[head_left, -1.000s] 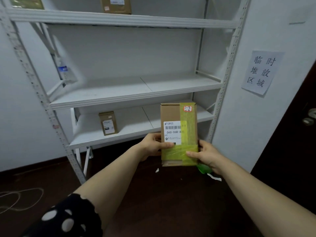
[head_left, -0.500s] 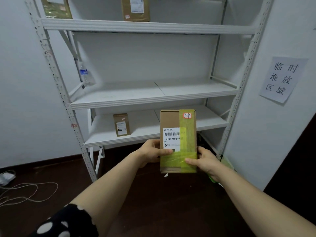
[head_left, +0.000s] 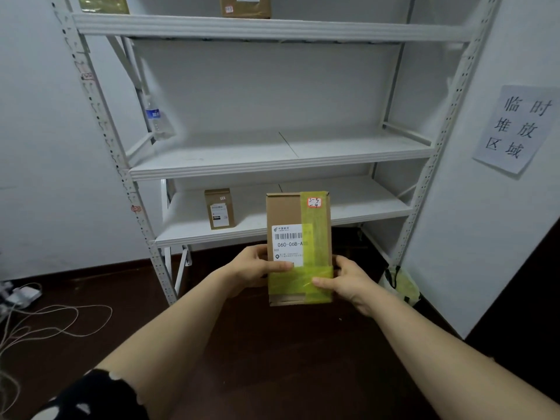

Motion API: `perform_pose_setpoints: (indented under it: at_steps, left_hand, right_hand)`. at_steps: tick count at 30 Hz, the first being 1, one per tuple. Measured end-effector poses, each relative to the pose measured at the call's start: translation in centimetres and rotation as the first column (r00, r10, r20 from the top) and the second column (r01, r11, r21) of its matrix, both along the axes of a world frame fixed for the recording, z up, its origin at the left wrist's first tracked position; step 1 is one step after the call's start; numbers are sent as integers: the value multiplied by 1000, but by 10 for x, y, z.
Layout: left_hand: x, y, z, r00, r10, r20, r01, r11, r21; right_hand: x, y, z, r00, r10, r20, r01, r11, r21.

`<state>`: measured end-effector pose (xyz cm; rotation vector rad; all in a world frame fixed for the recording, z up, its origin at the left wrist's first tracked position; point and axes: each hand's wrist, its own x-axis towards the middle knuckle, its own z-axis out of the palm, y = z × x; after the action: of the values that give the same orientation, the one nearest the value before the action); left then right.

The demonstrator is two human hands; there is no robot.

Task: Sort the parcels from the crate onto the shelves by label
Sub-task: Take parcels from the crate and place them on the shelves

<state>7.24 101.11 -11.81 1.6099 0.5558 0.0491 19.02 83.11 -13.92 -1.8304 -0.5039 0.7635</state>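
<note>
Far L of the grip, low on the dark floor, I see loose cables [head_left: 54,319] and a white adapter [head_left: 24,295]. My sleeve [head_left: 91,395], black w/ white dots, is bottom L. The white rack [head_left: 100,125] stands behind the grip. Up and L of it, a water bottle [head_left: 156,119] sits tilted against the rack's L side brace, at the end of the middle shelf [head_left: 212,165]. The top shelf [head_left: 333,30], high above the grip, carries two brown boxes cut off by the frame edge: a taped box [head_left: 103,3] off to the L and a plain box [head_left: 245,6] approx. over my L hand. Just up-L of the grip, a small parcel [head_left: 219,209] stands upright on the lowest shelf [head_left: 363,201], label facing me.

At the grip, my L hand [head_left: 254,268] holds the parcel [head_left: 298,216] by its L edge, thumb across the front at the bottom of the white label [head_left: 288,245], fingers hidden behind. My R hand [head_left: 348,283] holds the R edge, thumb on the yellow-green tape band. Both hands are clamped on the box. It's upright in mid-air, in front of the lowest shelf's front lip, resting on no shelf. The label reads 060-06B-A, and a red sticker [head_left: 314,203] top R has 3-3 / -4 handwritten.

Low R of the grip, a yellow-green bag [head_left: 403,286] sits on the floor by the rack's R post. Far R and higher, a paper sign [head_left: 518,128] w/ Chinese characters is on the wall.
</note>
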Motion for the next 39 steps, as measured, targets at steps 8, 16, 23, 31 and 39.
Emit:
perform_pose_setpoints:
  at_steps: [8, 16, 23, 31, 39]
  left_hand:
    - [-10, 20, -23, 998, 55, -37, -49, 988, 147]
    - [23, 94, -57, 996, 52, -75, -43, 991, 123]
    - [71, 191, -81, 992, 86, -96, -78, 993, 87]
    - [109, 291, -104, 941, 258, -217, -234, 963, 131]
    - [170, 376, -138, 860, 414, -299, -380, 910, 167]
  right_hand:
    - [6, 26, -23, 997, 44, -64, -44, 999, 0]
    - [46, 98, -42, 983, 27, -183, -29, 1000, -11]
    - [92, 197, -57, 987, -8, -163, 2, 999, -41]
    - [158, 283, -83, 992, -99, -78, 95, 994, -60]
    - [260, 375, -126, 992, -110, -59, 103, 989, -110]
